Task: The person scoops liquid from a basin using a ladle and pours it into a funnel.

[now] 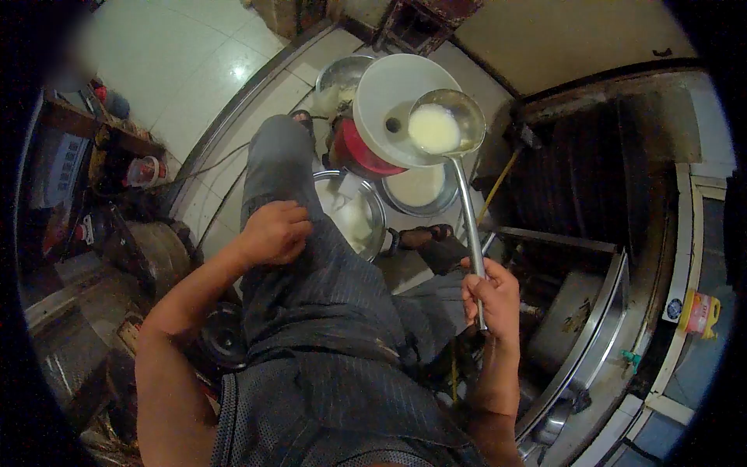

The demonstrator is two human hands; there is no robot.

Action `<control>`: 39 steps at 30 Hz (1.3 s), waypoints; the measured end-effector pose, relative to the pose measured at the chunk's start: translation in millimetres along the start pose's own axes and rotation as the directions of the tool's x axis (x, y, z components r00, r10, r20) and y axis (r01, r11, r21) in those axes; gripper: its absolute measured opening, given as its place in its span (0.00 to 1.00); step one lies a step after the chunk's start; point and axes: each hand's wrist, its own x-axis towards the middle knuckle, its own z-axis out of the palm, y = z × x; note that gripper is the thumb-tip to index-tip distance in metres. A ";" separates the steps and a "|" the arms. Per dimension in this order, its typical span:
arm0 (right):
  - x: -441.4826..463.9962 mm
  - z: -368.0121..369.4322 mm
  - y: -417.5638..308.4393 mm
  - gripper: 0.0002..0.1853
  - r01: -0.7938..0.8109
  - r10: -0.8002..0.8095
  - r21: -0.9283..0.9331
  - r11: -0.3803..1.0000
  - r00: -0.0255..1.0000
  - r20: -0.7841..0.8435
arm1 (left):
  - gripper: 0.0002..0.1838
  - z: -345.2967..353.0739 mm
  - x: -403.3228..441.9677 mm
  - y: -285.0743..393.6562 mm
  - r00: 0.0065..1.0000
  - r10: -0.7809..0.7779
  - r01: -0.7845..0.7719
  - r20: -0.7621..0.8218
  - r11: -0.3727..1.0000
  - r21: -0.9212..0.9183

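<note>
My right hand (492, 300) is wrapped round the long metal handle of a ladle (470, 222). The ladle's bowl holds a pale, milky liquid (433, 129) and hangs above a wide white hopper (379, 93) with a dark hole in its floor. Beneath the hopper is a red machine body (354, 152). My left hand (276, 232) lies loosely fisted on my left thigh, with nothing visible in it. Between my legs stands a metal pot (380, 226) with whitish contents and a white piece at its rim. Another metal basin (450, 198) of pale liquid sits under the hopper's right side.
A metal bowl (331, 74) with pale bits stands behind the hopper. On the right are a steel-edged frame (615, 292) and a yellow jug (701, 314). A cable (210, 169) crosses the tiled floor on the left, near a clear tub (145, 171).
</note>
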 end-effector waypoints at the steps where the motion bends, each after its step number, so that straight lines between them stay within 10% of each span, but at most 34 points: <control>1: -0.1 1.0 0.3 0.16 0.012 -0.012 -0.006 1.000 1.000 -0.006 | 0.09 -0.5 0.3 0.5 1.000 0.002 -0.002 0.000 1.000 0.000; 39: 9.0 3.3 4.3 0.16 0.026 -0.029 -0.060 0.998 0.999 -0.043 | 0.08 2.1 2.9 -0.6 1.000 0.002 -0.002 -0.009 1.000 -0.003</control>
